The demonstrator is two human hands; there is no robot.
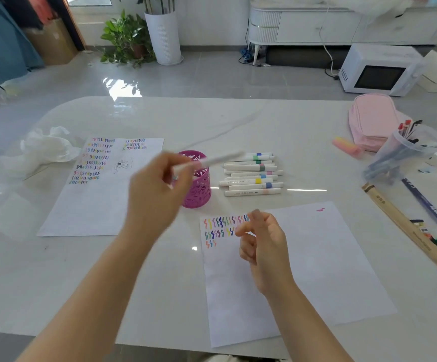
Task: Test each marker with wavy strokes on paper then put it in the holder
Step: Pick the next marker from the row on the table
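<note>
table (175, 270), marker (212, 160) in left hand (154, 199)

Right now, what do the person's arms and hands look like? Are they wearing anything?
The left arm and right arm are bare, no sleeves showing. The left hand and right hand wear no gloves, and I see no rings, watch or bracelet. The left hand looks blurry.

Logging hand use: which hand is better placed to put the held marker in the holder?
Left. The left hand grips the marker right by the pink holder; the right hand hangs over the paper, farther off.
</note>
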